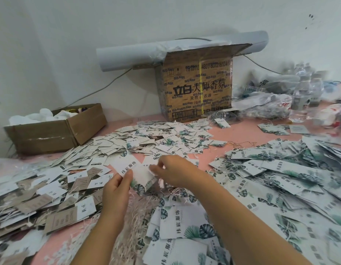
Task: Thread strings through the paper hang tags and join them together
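At the left of the frame, a heap of brown and white tags covers the pink table, with a low open cardboard box behind it in the upper left. Just left of centre, my left hand pinches the near edge of a white hang tag between thumb and curled fingers, holding it above the table. The tag is printed with dark characters and green leaves. My right hand, just right of centre, has its fingertips curled in and pinching at the tag's far edge; whether a string is between them I cannot tell. Below both hands lies a tangle of pale strings. Beyond the hands, small loose tags are scattered in front of a tall printed carton at upper centre. The right side is filled with a spread of leaf-printed tags, strings trailing among them, and clear plastic bottles stand in the upper right
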### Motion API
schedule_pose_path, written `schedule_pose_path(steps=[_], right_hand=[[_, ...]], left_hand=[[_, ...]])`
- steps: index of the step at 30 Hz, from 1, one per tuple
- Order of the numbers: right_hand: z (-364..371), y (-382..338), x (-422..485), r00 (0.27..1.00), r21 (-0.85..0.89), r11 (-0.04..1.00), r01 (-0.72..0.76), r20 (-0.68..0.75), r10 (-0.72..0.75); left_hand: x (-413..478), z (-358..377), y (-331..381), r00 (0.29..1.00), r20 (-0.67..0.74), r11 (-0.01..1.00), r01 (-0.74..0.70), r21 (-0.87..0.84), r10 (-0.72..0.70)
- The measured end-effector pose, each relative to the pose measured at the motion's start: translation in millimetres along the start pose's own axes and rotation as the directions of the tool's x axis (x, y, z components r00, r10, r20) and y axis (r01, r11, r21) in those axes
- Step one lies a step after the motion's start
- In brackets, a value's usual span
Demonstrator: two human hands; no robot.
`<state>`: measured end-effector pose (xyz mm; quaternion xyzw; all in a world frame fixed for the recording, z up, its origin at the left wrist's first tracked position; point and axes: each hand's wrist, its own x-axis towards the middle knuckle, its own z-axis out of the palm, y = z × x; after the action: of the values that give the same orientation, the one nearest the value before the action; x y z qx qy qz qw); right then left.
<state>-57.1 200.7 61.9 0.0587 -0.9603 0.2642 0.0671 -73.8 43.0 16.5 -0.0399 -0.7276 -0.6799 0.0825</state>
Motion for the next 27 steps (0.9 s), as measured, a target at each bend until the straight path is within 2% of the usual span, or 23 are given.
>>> schedule_pose_path(steps=[5, 9, 15, 27], right_hand=[[-6, 39, 8, 0.944, -0.069, 0.955, -0.287, -0.189, 0.270], [3, 49, 7, 0.919, -0.085, 0.919, -0.386, -0.127, 0.374], [16, 51, 5, 0.912, -0.218, 0.885, -0.411, -0.091, 0.401], [13, 43, 3, 0.904, -0.206, 0.883, -0.421, -0.170, 0.391]], left_hand=[[4, -4, -10, 0.999, -0.017, 0.995, 0.036, -0.093, -0.038], [5, -5, -16, 0.998, -0.022, 0.990, 0.048, -0.136, -0.051], [5, -4, -22, 0.997, -0.035, 0.986, 0.063, -0.153, -0.070], [4, -3, -23, 0.999, -0.029, 0.991, 0.029, -0.130, -0.033]])
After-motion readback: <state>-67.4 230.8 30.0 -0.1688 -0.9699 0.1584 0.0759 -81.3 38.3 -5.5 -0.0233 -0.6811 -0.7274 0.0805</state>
